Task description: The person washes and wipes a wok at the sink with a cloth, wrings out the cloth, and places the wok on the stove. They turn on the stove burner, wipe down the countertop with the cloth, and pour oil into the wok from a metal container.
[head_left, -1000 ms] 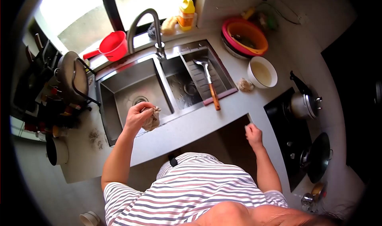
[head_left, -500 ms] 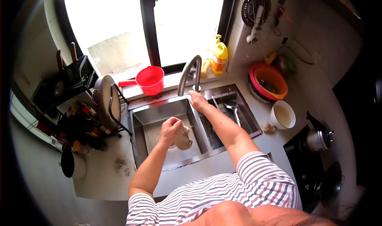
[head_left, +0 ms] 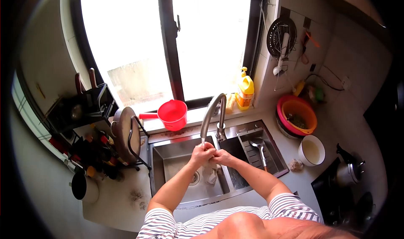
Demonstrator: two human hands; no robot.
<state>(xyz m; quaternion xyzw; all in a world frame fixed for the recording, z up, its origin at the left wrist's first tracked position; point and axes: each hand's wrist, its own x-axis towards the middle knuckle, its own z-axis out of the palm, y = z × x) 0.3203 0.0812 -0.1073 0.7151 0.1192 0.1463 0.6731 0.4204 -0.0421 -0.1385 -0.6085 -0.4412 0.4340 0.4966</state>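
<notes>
Under the spout of the curved faucet [head_left: 209, 115], my left hand [head_left: 202, 153] and my right hand [head_left: 222, 158] are side by side, fingers closed on a pale, crumpled cloth [head_left: 211, 173]. The cloth hangs below them over the left basin of the steel sink [head_left: 166, 157]. Where exactly each hand's fingers meet the cloth is partly hidden. A ladle [head_left: 261, 151] lies in the right part of the sink.
A red dipper [head_left: 172, 115] and a yellow bottle [head_left: 245, 91] stand on the windowsill. Right of the sink are stacked colored basins [head_left: 296, 115], a white bowl [head_left: 312, 150], a crumpled lump [head_left: 296, 165] and a pot [head_left: 347, 173]. Racks and bottles line the left.
My right hand moved from beside the counter to the faucet base, then to the cloth. My left hand brought the cloth under the spout. The view has tilted up toward the window.
</notes>
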